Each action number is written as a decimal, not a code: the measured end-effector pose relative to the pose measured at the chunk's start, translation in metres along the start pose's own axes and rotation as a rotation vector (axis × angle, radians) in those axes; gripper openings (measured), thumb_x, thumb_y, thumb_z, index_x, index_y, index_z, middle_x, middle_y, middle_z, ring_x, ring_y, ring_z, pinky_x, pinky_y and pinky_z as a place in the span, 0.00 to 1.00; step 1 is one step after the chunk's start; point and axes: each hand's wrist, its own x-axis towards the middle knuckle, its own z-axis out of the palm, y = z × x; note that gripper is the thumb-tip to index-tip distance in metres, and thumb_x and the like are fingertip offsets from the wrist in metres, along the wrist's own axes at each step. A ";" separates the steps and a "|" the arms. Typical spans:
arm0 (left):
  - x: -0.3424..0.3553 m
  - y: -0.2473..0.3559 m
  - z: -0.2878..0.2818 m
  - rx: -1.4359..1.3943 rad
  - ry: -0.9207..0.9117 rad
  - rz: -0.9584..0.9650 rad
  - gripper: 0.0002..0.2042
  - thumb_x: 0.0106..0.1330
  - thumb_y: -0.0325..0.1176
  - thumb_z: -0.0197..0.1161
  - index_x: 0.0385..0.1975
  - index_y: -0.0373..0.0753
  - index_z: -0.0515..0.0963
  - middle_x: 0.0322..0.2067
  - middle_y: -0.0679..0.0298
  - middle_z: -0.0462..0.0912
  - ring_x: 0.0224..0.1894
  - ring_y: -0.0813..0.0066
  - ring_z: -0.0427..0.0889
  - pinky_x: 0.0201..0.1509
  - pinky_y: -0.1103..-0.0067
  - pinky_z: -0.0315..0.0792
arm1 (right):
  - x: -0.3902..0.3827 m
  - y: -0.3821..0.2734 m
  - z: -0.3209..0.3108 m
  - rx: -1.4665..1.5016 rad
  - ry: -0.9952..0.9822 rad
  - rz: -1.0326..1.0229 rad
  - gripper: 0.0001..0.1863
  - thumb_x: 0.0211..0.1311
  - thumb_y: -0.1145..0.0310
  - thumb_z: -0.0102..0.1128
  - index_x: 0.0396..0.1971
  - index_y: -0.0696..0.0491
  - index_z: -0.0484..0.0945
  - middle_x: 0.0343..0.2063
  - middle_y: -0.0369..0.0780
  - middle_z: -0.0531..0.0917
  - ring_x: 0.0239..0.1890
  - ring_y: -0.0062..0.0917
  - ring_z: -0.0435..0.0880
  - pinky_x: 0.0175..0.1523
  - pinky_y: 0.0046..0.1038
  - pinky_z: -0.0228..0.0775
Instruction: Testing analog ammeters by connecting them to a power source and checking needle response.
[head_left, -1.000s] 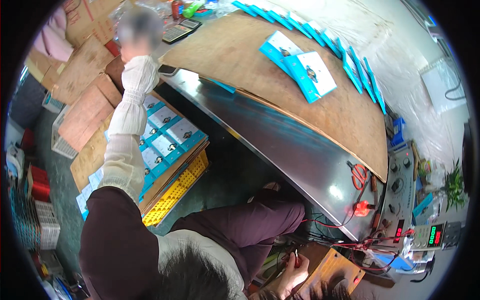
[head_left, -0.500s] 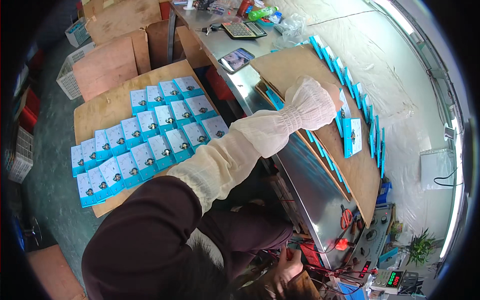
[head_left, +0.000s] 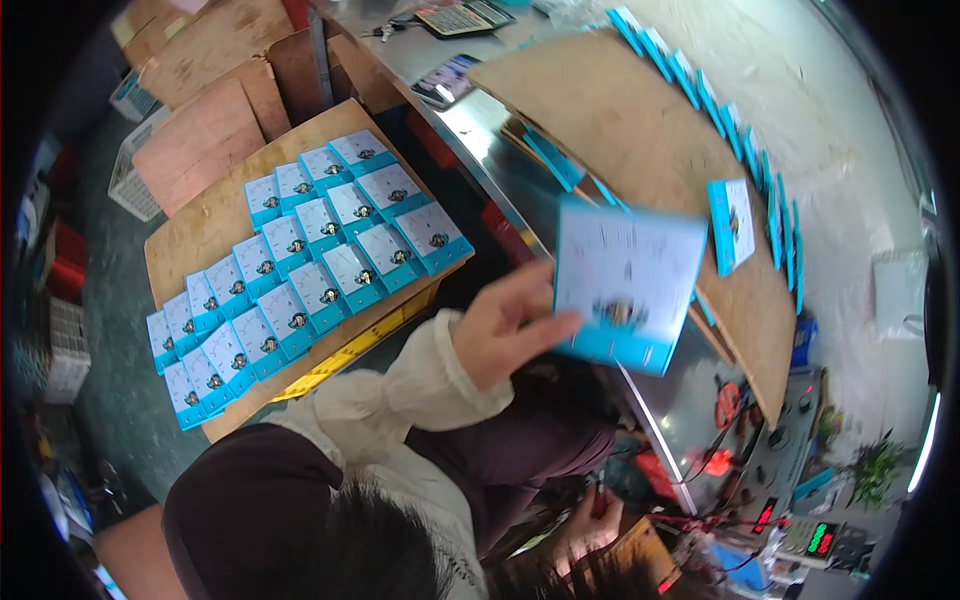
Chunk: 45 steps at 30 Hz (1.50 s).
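In my left hand (head_left: 515,325), thumb on its face and fingers behind, is a square panel meter (head_left: 630,265) with a white dial face and a blue lower band. It is raised above the near edge of the metal bench (head_left: 665,400). My right hand (head_left: 592,522) is low at the right, closed around a slim red piece, seemingly a test lead; its far end is hidden. Another meter of the same kind (head_left: 735,225) stands alone on the wooden board (head_left: 620,110) on the bench.
Rows of meters (head_left: 325,215) lie on a lower board (head_left: 190,240) at the left. More meters (head_left: 705,100) line the bench board's far edge. A phone (head_left: 445,80), calculator (head_left: 465,17), red-handled scissors (head_left: 727,405) and a lit power supply (head_left: 810,540) surround the work area.
My left hand has come back from the bench board toward me, bringing a meter with it. My right hand stays low, its grip kept. The view has shifted slightly.
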 end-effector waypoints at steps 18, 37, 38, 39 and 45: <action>-0.036 -0.164 0.102 0.236 -0.353 -0.605 0.25 0.68 0.29 0.58 0.63 0.29 0.61 0.46 0.61 0.79 0.44 0.83 0.78 0.50 0.84 0.72 | 0.036 -0.014 -0.021 0.450 0.005 -0.064 0.09 0.50 0.81 0.69 0.27 0.60 0.75 0.20 0.37 0.74 0.21 0.17 0.69 0.27 0.18 0.62; -0.014 -0.167 0.069 0.241 -0.261 -0.689 0.23 0.67 0.33 0.61 0.60 0.33 0.67 0.45 0.65 0.79 0.41 0.84 0.75 0.52 0.82 0.69 | 0.030 0.000 -0.006 0.605 0.118 0.098 0.12 0.46 0.83 0.72 0.30 0.59 0.77 0.30 0.40 0.80 0.30 0.20 0.78 0.36 0.19 0.71; -0.014 -0.167 0.067 0.239 -0.257 -0.688 0.23 0.67 0.33 0.61 0.60 0.33 0.67 0.45 0.65 0.79 0.41 0.84 0.75 0.52 0.82 0.69 | 0.032 -0.001 -0.006 0.603 0.113 0.095 0.12 0.46 0.83 0.72 0.30 0.59 0.77 0.30 0.40 0.80 0.30 0.20 0.78 0.36 0.19 0.71; -0.014 -0.166 0.065 0.254 -0.253 -0.690 0.24 0.67 0.33 0.61 0.60 0.32 0.67 0.45 0.65 0.79 0.42 0.83 0.75 0.52 0.82 0.69 | 0.035 -0.004 -0.007 0.570 0.101 0.065 0.12 0.45 0.83 0.72 0.28 0.59 0.77 0.28 0.40 0.81 0.29 0.21 0.79 0.35 0.20 0.71; -0.018 -0.159 0.070 0.209 -0.226 -0.662 0.24 0.67 0.32 0.61 0.61 0.31 0.65 0.46 0.63 0.79 0.46 0.82 0.75 0.55 0.81 0.68 | 0.049 -0.018 0.003 0.369 0.076 -0.136 0.11 0.43 0.81 0.74 0.25 0.58 0.77 0.22 0.39 0.79 0.23 0.24 0.77 0.29 0.23 0.68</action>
